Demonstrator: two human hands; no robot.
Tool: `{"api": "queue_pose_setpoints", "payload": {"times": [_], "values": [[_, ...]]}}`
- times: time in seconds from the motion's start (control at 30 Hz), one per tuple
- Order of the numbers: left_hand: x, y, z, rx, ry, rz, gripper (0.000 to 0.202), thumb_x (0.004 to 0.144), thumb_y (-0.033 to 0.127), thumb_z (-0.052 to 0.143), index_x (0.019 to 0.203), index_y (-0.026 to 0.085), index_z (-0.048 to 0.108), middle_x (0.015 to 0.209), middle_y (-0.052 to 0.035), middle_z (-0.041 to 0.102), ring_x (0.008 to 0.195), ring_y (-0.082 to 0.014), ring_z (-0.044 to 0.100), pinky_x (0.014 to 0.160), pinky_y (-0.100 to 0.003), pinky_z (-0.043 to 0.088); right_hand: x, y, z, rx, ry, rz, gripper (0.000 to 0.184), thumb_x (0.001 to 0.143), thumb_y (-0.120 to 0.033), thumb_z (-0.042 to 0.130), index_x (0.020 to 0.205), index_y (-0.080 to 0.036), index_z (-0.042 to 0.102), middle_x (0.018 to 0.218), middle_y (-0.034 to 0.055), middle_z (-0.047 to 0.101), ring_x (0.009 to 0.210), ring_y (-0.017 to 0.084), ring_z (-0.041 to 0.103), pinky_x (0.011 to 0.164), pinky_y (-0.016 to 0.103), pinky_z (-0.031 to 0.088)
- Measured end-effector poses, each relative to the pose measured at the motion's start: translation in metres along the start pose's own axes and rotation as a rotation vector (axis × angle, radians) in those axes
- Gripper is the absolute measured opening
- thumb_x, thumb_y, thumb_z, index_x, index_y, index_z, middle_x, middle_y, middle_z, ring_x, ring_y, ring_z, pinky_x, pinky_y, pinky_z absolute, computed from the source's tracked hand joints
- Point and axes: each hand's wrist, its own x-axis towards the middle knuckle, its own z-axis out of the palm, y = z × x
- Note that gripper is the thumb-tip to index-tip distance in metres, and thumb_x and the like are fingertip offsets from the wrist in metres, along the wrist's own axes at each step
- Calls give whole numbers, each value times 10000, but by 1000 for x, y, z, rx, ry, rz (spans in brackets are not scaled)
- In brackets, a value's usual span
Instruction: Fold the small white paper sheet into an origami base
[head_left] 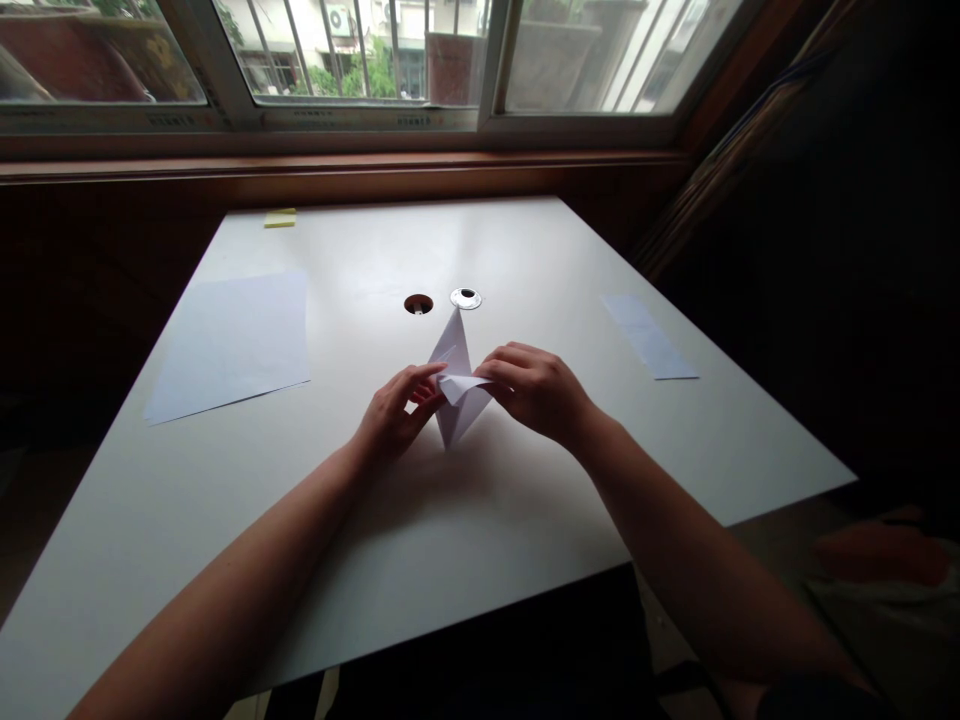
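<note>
Over the middle of the white table, a folded sheet of white paper (464, 412) is held up between both hands. It has pointed tips at its far and near ends, and a raised flap crosses its centre. My left hand (401, 405) pinches the paper's left side, thumb and fingers closed on it. From the right, my right hand (536, 385) grips the end of the flap between thumb and fingers. Part of the folds is hidden behind the fingers.
Flat sheets of paper (232, 345) lie at the table's left, and a paper strip (649, 338) at its right. A yellow sticky-note pad (280, 217) sits at the far left edge. Beyond the paper are an open cable hole (418, 304) and a round grommet (466, 299).
</note>
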Motion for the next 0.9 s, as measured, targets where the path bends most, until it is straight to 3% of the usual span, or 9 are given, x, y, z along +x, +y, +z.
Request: {"api": "queue_pose_setpoints", "payload": {"times": [0.23,0.43,0.53,0.73,0.9], "values": [[-1,0,4,-18,-54,37,415,930,217,608,1332,211,506,905,-27,639,806,-117,620,783,-270,556,2,-4,-3,-181,-35,-43,198,989,-230,490,930,-199,677,938,57,701,805,178,570,708,322,398],[2,-2,-1,-183,-85,-156,407,923,377,628,1283,204,553,926,-49,646,800,-137,639,722,-250,546,-1,-1,0,16,90,10,163,979,-242,521,955,-201,678,945,51,703,849,176,610,710,300,442],[3,-3,-2,-199,-81,-189,375,920,434,619,1215,203,604,965,-64,640,805,-144,640,706,-248,534,-2,-1,2,86,110,38,152,970,-248,541,946,-205,685,935,52,705,847,174,624,712,295,455],[5,3,-3,-146,-84,-91,255,889,396,673,1019,177,654,922,-49,610,744,-123,603,656,-231,507,-1,-5,5,101,56,61,174,968,-283,547,929,-203,697,923,57,703,818,166,622,691,287,443],[7,7,-3,-82,-64,-31,246,884,400,678,964,169,650,875,-50,632,717,-123,589,644,-233,507,2,-11,-1,-45,-42,45,202,976,-299,527,936,-212,705,956,57,706,810,171,596,689,305,404]]}}
